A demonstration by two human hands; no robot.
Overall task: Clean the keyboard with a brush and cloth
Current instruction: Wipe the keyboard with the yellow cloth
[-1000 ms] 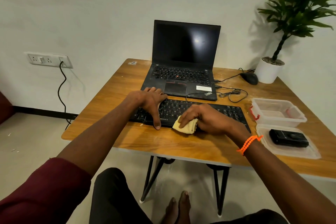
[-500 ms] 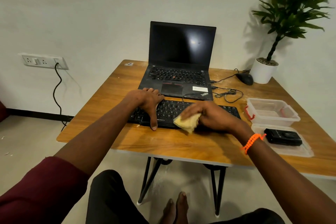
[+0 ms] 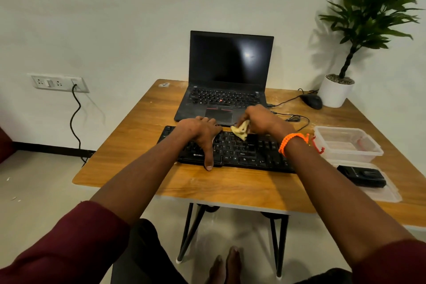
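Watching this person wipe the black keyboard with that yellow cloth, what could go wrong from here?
1. The right hand holding the cloth works at the keyboard's far edge, right by the open laptop; a swipe might knock it.
2. Loose cables lie just beyond; the cloth could snag them.
3. The left hand holds only one end down, so the keyboard might skid toward the plastic box.

Left hand (image 3: 200,131) lies flat, thumb extended; right hand (image 3: 259,120) curled, pinching.

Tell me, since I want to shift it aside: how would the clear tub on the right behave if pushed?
The clear plastic tub looks thin-walled and empty, so probably light and easy to slide on the smooth wooden table. It is low and wide, so unlikely to tip.
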